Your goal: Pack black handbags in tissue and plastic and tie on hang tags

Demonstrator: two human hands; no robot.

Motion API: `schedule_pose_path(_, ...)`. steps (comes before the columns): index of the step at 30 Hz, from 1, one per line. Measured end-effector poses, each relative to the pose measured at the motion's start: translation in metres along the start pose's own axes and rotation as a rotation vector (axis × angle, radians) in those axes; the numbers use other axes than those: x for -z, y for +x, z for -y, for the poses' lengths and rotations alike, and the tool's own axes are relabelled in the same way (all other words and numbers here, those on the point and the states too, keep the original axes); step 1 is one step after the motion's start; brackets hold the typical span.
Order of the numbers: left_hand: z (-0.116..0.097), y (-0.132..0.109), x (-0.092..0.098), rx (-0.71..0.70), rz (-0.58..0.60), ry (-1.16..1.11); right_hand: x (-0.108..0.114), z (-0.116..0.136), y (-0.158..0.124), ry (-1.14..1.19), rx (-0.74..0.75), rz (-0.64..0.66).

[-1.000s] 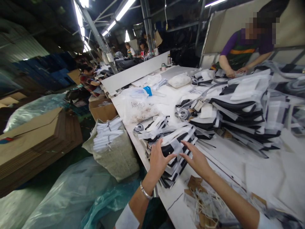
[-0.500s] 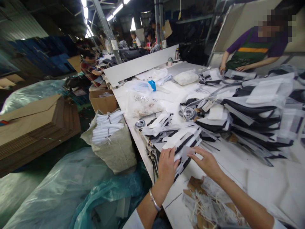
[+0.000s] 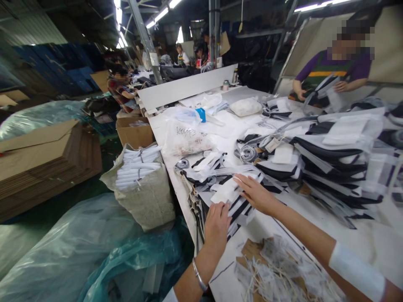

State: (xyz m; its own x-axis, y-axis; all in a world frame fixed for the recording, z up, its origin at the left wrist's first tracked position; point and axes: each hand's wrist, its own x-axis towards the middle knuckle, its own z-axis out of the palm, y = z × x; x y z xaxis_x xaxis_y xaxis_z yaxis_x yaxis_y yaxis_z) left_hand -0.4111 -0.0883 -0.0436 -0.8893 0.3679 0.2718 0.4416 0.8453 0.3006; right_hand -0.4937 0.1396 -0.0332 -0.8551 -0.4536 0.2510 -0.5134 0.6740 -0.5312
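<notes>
The stack of black-and-white pieces lies directly beyond the left hand, fingers curled at its near edge, pinch indeterminable; the right hand, fingers extended, spans its right side.

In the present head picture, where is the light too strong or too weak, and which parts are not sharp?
In the head view, the ceiling lights burn out to white, while the roof at upper left sinks into dark; in the head view, pale sheen streaks the plastic bag at lower left; in the head view, the blue stacks look soft, the left hand and right hand clearer.
</notes>
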Motion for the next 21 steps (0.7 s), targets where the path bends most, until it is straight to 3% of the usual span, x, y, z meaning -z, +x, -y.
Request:
schedule_pose_path(5,-0.002,0.000,0.002,0.000,0.005,0.069,-0.016,-0.013,0.007,0.002,0.103,0.154)
schedule_pose_path(12,-0.012,0.011,0.001,-0.077,0.039,0.154,-0.036,-0.020,-0.024,0.016,0.082,0.091)
schedule_pose_path(17,-0.007,-0.006,-0.020,-0.121,0.052,0.145,-0.048,-0.020,-0.034,0.031,0.063,0.075)
schedule_pose_path(21,-0.002,-0.021,-0.028,-0.122,0.034,0.138,-0.040,-0.014,-0.032,0.053,0.070,0.087)
